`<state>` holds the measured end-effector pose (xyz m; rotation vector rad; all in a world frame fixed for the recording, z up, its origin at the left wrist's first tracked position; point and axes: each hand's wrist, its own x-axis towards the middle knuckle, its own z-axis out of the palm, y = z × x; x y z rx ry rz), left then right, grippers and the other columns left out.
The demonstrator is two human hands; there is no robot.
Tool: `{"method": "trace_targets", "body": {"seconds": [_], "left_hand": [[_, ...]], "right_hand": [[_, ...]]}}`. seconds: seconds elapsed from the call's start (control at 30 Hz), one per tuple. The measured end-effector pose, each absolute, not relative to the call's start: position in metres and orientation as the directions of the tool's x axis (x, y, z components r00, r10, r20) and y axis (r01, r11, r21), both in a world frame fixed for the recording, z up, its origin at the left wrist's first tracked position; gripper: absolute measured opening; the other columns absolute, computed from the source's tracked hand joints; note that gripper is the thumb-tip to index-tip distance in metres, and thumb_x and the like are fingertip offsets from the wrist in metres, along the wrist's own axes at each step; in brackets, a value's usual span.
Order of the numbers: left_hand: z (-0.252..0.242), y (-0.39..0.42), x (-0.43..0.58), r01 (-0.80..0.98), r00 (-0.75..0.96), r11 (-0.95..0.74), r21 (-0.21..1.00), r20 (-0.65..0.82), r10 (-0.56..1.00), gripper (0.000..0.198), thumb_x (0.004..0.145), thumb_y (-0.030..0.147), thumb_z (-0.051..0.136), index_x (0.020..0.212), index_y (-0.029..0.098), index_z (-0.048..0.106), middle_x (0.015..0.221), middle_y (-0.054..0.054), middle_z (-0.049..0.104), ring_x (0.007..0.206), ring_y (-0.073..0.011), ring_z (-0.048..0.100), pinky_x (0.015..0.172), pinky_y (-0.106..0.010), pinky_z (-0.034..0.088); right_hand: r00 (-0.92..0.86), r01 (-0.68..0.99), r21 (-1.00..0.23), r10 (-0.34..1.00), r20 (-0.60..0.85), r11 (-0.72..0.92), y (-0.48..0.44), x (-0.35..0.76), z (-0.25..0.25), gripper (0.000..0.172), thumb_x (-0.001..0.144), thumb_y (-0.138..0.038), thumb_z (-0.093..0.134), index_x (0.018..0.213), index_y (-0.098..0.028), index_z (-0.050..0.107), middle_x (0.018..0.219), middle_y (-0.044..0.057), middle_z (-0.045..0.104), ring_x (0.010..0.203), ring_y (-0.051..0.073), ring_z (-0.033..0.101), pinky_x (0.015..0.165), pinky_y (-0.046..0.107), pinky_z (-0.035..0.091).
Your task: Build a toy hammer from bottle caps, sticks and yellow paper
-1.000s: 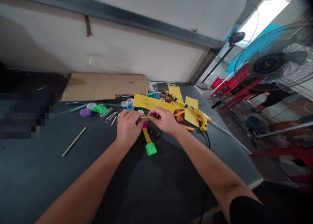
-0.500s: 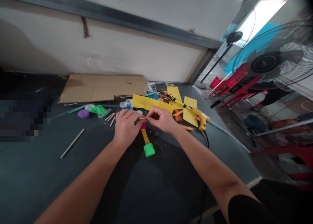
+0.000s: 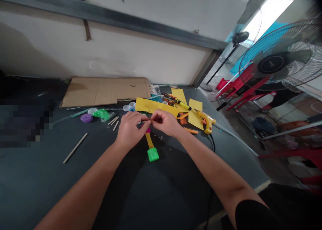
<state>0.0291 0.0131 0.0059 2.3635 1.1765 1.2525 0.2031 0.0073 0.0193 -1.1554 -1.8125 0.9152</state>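
Observation:
My left hand (image 3: pixel 129 129) and my right hand (image 3: pixel 164 122) meet fingertip to fingertip above the dark table. Both are closed in a pinch on a thin, short stick (image 3: pixel 148 120), mostly covered by the fingers. Just below them is a pink piece (image 3: pixel 147 129), partly hidden by my left hand. A yellow strip (image 3: pixel 150 140) runs from it toward me, ending at a bright green square piece (image 3: pixel 153 154) on the tabletop.
Behind my hands lie yellow sheets (image 3: pixel 157 106), plastic caps (image 3: pixel 126 108) and short sticks (image 3: pixel 116 125). A yellow glue gun (image 3: pixel 207 124) with a cord is to the right. Further left are a purple cap (image 3: pixel 86 118), a long stick (image 3: pixel 74 148) and cardboard (image 3: pixel 100 91).
My fingertips have come slightly closer together, and the pale stick between them shows less than before. The pink and green pieces stay about where they were.

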Motion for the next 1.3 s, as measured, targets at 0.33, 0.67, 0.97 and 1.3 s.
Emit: {"method": "trace_targets", "body": {"seconds": [0.33,0.67,0.97,1.3], "left_hand": [[0.009,0.017,0.028,0.485,0.366,-0.645,0.591,0.533,0.763,0.009,0.084,0.022,0.059,0.079,0.020,0.067,0.078,-0.002,0.067,0.078,-0.0182,0.057,0.074,-0.032,0.043],[0.003,0.015,0.029,0.499,0.293,-0.649,0.574,0.593,0.750,0.011,0.085,0.022,0.057,0.077,0.019,0.064,0.076,-0.001,0.065,0.077,-0.0172,0.055,0.074,-0.031,0.043],[0.001,0.016,0.028,0.491,0.297,-0.665,0.563,0.610,0.735,0.010,0.085,0.022,0.058,0.077,0.020,0.064,0.074,-0.001,0.065,0.075,-0.0171,0.056,0.073,-0.032,0.043],[0.001,0.015,0.028,0.475,0.278,-0.657,0.586,0.608,0.744,0.012,0.086,0.024,0.058,0.078,0.019,0.066,0.074,-0.002,0.066,0.073,-0.0173,0.055,0.071,-0.032,0.044]], "right_hand": [[-0.231,0.322,-0.901,0.947,0.223,0.291,0.008,0.202,0.013,0.024,0.070,-0.021,0.061,0.087,-0.021,0.044,0.071,-0.005,0.052,0.061,0.010,0.050,0.058,0.024,0.041],[-0.279,0.238,-0.910,0.922,0.270,0.339,0.001,0.199,0.000,0.035,0.070,-0.014,0.054,0.102,-0.022,0.040,0.073,-0.004,0.052,0.063,0.011,0.053,0.060,0.024,0.043],[-0.337,0.616,-0.408,0.693,0.638,0.674,0.000,0.207,-0.005,0.008,0.080,-0.015,0.056,0.086,-0.021,0.055,0.084,0.004,0.057,0.083,0.018,0.054,0.077,0.033,0.047],[-0.467,0.716,-0.046,0.526,0.711,0.697,0.000,0.213,0.002,0.016,0.086,-0.019,0.058,0.085,-0.026,0.072,0.081,0.004,0.054,0.080,0.017,0.047,0.073,0.029,0.043]]}}
